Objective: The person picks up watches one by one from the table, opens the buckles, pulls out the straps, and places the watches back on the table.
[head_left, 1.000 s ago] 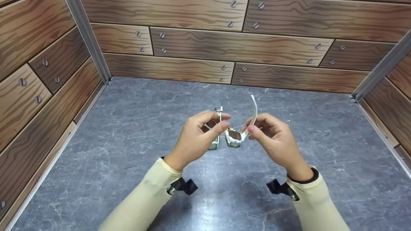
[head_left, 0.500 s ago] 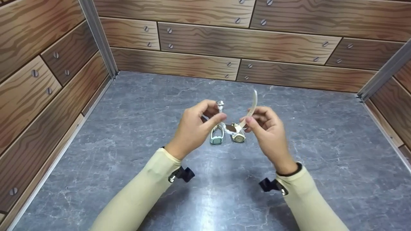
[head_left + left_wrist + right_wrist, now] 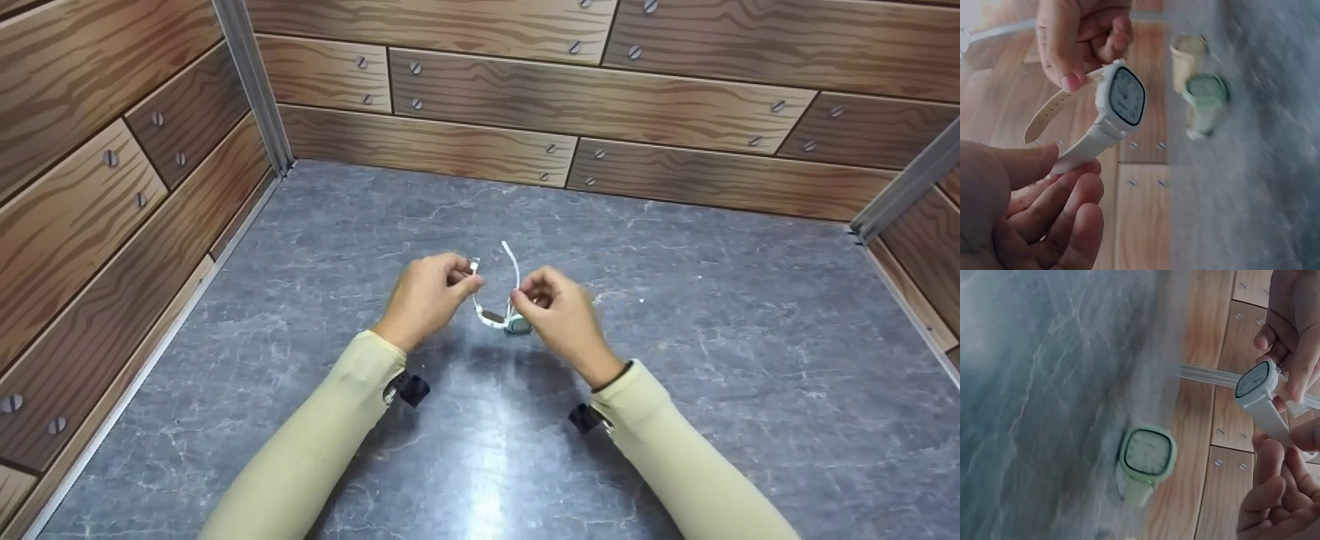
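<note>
A white wristwatch hangs face-away between my two hands, its strap undone and its brown back showing in the head view. My left hand pinches the buckle half of the strap between thumb and fingers. The other half, with punched holes, is pinched by my right hand near the case, and its free end stands up. In the left wrist view the square white dial is lit. Just beyond, on the tabletop, stands a pale green watch.
A cream watch stands beside the green one in the left wrist view; my right hand hides it in the head view. The grey marbled tabletop is bounded by wood-print walls at the back and sides.
Both hands have moved left with the white watch, past the green watch, and drawn slightly closer together. The cream watch has become hidden in the head view, which has shifted a little.
</note>
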Demonstrator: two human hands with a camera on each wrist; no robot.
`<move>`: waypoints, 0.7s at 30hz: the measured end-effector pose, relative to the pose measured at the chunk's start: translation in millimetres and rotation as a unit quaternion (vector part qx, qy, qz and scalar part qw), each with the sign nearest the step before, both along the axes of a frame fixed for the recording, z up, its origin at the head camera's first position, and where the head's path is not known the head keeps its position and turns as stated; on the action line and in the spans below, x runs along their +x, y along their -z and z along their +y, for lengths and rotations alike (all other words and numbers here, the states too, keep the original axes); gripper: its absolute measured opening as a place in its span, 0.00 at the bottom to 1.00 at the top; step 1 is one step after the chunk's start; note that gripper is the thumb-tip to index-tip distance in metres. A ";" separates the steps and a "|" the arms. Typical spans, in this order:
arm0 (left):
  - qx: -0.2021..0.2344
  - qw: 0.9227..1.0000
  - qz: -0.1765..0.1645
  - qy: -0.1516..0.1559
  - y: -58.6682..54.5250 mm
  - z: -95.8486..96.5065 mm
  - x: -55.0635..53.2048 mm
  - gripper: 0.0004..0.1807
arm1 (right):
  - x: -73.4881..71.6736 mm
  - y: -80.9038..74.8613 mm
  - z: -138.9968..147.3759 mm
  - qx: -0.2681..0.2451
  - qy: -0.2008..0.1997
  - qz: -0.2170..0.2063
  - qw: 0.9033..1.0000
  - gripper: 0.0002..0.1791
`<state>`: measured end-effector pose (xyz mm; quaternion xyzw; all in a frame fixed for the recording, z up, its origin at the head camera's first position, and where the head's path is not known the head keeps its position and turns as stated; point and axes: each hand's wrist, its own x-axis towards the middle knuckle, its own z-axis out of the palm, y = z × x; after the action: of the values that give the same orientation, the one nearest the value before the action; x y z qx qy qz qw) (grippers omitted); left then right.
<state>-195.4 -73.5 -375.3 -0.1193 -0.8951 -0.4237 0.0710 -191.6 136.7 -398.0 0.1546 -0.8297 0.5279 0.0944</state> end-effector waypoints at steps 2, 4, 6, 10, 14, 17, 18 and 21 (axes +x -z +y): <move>-0.001 1.000 -0.013 -0.015 5.8 -1.5 -6.7 0.14 | -4.4 3.2 -4.9 0.021 0.005 -0.015 1.000 0.08; 0.000 0.999 -0.026 -0.023 11.7 -3.1 -12.4 0.14 | -9.1 5.9 -8.7 0.043 0.014 -0.028 0.999 0.11; -0.004 0.999 -0.039 -0.027 17.2 -5.1 -17.7 0.12 | -13.3 7.8 -11.9 0.070 0.028 -0.033 0.997 0.12; -0.025 0.997 -0.058 -0.031 26.0 -7.2 -28.3 0.10 | -22.5 10.7 -17.5 0.117 0.047 -0.035 0.991 0.12; -0.041 0.996 -0.071 -0.035 31.5 -7.5 -35.2 0.10 | -31.0 15.1 -23.2 0.165 0.044 -0.027 0.985 0.11; -0.062 0.994 -0.083 -0.032 34.7 -6.2 -37.9 0.10 | -34.5 19.4 -26.3 0.196 0.036 -0.022 0.980 0.08; -0.069 0.993 -0.086 -0.031 35.9 -5.5 -39.0 0.10 | -35.3 20.8 -27.1 0.205 0.036 -0.018 0.978 0.07; -0.085 0.991 -0.095 -0.029 39.4 -3.4 -42.7 0.10 | -38.1 23.7 -28.5 0.225 0.045 -0.003 0.973 0.05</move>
<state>-238.2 -76.9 -414.7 -0.0580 -0.9337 -0.3531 -0.0121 -229.7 108.3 -421.7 0.1328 -0.9336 0.3233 0.0788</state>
